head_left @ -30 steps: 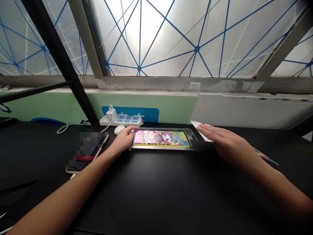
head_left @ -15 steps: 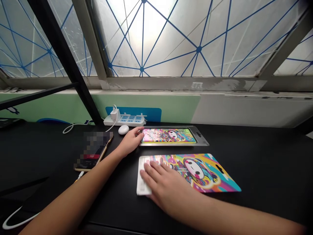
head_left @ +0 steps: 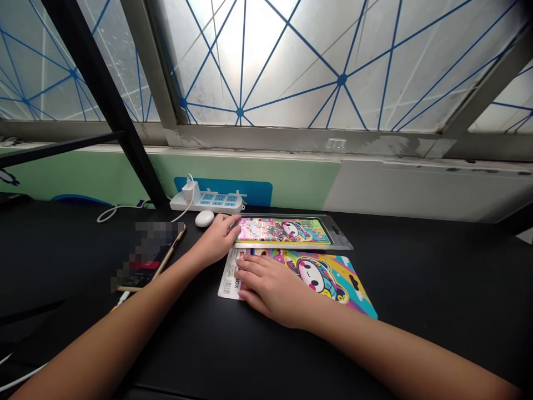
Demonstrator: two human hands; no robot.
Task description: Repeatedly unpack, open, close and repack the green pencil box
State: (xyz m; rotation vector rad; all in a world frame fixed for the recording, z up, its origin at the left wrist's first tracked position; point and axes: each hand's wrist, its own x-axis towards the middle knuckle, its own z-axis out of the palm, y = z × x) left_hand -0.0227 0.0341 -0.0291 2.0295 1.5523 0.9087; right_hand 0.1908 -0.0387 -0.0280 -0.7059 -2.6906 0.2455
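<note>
A clear plastic blister pack [head_left: 337, 238] holding a colourful cartoon-printed case lies on the black table [head_left: 437, 278] near the wall. My left hand [head_left: 216, 240] grips its left end, fingers curled round the edge. Just in front lies a colourful printed card insert [head_left: 333, 278] with a white barcode strip at its left end. My right hand [head_left: 270, 286] rests flat on the card's left half, fingers stretched out and pressing it down against the table.
A phone [head_left: 144, 258] lies left of my left forearm. A small white oval object [head_left: 204, 218] and a white power strip [head_left: 208, 203] with a plugged charger and cable sit by the wall. A black diagonal frame bar [head_left: 104, 105] rises at left before the window.
My right hand dragged the printed card from the far right to the table's middle, then slid it back up against the blister pack. My left hand stayed on the pack's left end.
</note>
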